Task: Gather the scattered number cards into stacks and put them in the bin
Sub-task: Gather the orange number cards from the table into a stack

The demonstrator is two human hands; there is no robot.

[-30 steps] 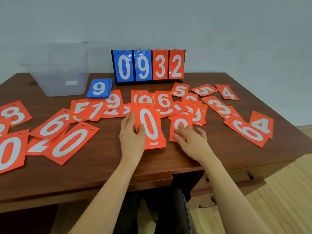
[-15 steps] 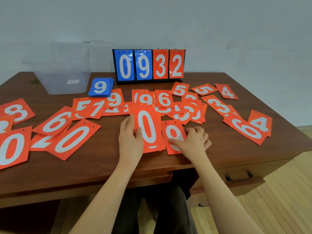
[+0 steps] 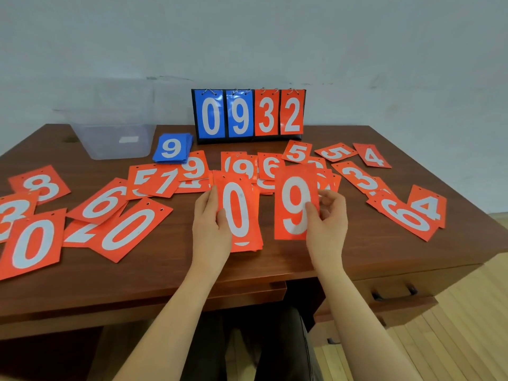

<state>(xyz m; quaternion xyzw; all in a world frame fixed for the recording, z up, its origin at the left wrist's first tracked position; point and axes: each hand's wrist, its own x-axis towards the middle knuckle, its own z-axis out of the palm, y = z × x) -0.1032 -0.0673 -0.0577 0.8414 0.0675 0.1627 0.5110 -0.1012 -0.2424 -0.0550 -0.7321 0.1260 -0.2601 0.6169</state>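
Observation:
Many orange number cards lie scattered over the brown table (image 3: 170, 273). A stack of orange cards topped by a 0 (image 3: 238, 213) lies at the front middle. My left hand (image 3: 210, 224) rests on its left edge, thumb over the card face. My right hand (image 3: 327, 220) pinches an orange 9 card (image 3: 294, 204), lifted off the table just right of the stack. A stack of blue cards topped by a 9 (image 3: 171, 148) lies near the clear plastic bin (image 3: 115, 141) at the back left.
A flip scoreboard (image 3: 248, 114) reading 0932 stands at the table's back middle. Loose cards reach the left edge (image 3: 30, 243) and the right side (image 3: 412, 215). A drawer handle (image 3: 394, 294) sits below the table's right front.
My right hand slid the 9 card toward me out of the middle pile, then lifted it off the table. My left hand stayed on the 0 stack.

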